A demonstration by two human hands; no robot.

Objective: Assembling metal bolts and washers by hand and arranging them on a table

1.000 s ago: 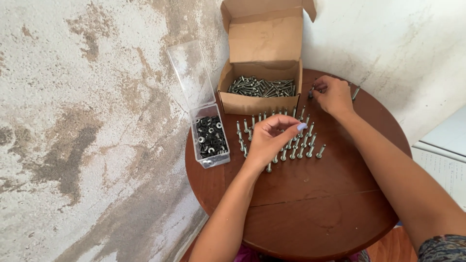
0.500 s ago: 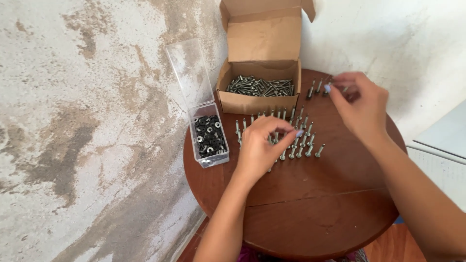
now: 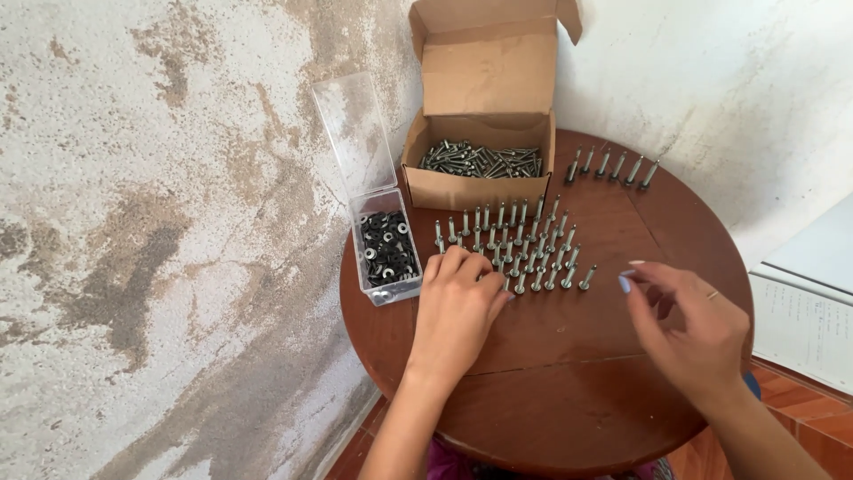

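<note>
Several rows of grey bolts [image 3: 529,247] stand head-down on a round brown wooden table [image 3: 569,382]. My left hand [image 3: 455,307] lies knuckles up at the left end of the front rows. Its fingers are curled shut, their tips on a bolt [image 3: 506,284] in the front row. My right hand [image 3: 691,327] hovers over the table to the right of the rows, fingers apart, nothing in it. Behind the rows an open cardboard box [image 3: 473,188] holds many loose bolts [image 3: 480,160].
A clear plastic case [image 3: 386,253] of small black rings stands at the table's left edge, its lid [image 3: 355,133] up. A short line of bolts [image 3: 613,166] stands at the back right. Stained walls enclose the corner. White sheets [image 3: 809,311] lie off to the right.
My right hand has come back from the far row of bolts toward me and opened. My left hand has slid left and lower along the front rows.
</note>
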